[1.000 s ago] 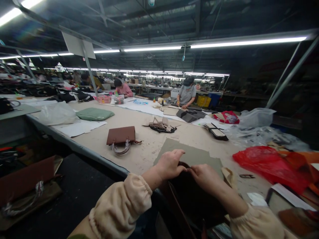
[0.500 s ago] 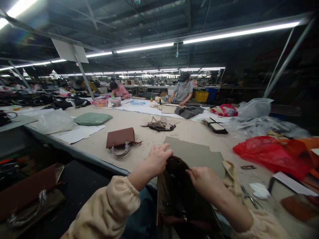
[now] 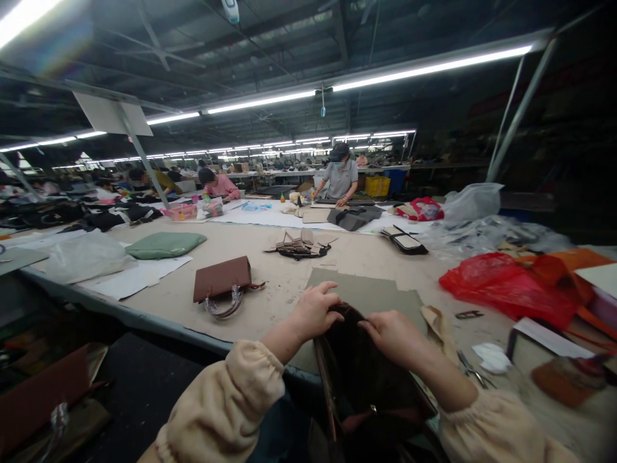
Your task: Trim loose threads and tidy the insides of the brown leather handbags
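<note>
Between my hands a dark brown handbag point(image 3: 369, 392) stands with its mouth open toward me at the table's edge. My left hand point(image 3: 315, 312) grips the far left part of its rim, thumb and fingers on either side of the edge. On the right, my right hand point(image 3: 390, 334) pinches the opposite rim, its thumb along the edge. A small metal fitting point(image 3: 373, 408) shows low on the bag. Beyond it lies a flat grey-green sheet point(image 3: 400, 299). Left of my left hand, a brown handbag point(image 3: 222, 280) with plastic-wrapped handles rests on its side.
Scissors point(image 3: 475, 370), a thread snipper point(image 3: 469, 315) and a red plastic bag point(image 3: 501, 289) lie to the right. Stacked scraps point(image 3: 301, 244) sit mid-table, and a green pouch point(image 3: 166, 245) at left. Another brown bag point(image 3: 48, 399) is low left. A co-worker point(image 3: 340, 173) works across the table.
My view has swung slightly right. The handbag's mouth looks wider and more of its inside shows. My left thumb now shows at the rim; both hands stay on it.
</note>
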`<action>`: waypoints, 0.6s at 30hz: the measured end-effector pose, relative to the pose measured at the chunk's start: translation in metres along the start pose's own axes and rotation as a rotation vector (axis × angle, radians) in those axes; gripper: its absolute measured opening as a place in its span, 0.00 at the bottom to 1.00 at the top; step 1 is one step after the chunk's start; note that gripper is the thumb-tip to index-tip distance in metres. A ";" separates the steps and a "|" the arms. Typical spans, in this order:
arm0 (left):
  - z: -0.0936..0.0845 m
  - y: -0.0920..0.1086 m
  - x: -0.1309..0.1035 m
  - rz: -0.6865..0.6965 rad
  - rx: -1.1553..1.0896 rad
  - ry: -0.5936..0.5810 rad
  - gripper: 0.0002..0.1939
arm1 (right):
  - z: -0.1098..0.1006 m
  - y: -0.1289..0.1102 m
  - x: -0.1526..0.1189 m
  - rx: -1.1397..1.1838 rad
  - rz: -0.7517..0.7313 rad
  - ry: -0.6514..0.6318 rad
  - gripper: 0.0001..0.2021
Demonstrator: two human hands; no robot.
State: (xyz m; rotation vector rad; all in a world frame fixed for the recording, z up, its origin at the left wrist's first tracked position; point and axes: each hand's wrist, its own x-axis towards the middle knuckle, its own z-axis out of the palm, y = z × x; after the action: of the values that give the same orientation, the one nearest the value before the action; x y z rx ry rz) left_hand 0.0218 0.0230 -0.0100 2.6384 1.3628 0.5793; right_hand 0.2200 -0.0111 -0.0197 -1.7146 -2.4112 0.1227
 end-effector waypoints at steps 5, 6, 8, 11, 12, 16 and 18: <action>0.003 0.002 0.022 0.045 0.027 -0.114 0.08 | 0.002 0.016 0.005 0.005 0.003 0.005 0.18; 0.003 0.002 0.025 0.045 0.038 -0.137 0.08 | 0.002 0.019 0.006 0.006 0.007 0.002 0.18; 0.003 0.004 0.029 0.043 0.054 -0.169 0.09 | 0.002 0.023 0.007 0.015 0.015 -0.006 0.19; 0.005 0.007 0.034 0.004 0.070 -0.168 0.10 | 0.001 0.027 0.008 0.053 0.010 -0.013 0.19; 0.007 0.008 0.036 -0.017 0.078 -0.158 0.11 | 0.001 0.029 0.008 0.064 0.012 -0.012 0.19; 0.015 0.012 0.039 -0.065 0.116 -0.100 0.12 | 0.003 0.033 0.010 0.098 0.024 -0.014 0.19; 0.018 0.014 0.040 -0.082 0.135 -0.082 0.12 | 0.004 0.035 0.010 0.115 0.020 -0.017 0.20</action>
State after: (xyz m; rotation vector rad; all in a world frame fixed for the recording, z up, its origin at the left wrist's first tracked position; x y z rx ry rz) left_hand 0.0600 0.0480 -0.0115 2.6606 1.5278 0.3776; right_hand 0.2482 0.0098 -0.0285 -1.6934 -2.3499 0.2743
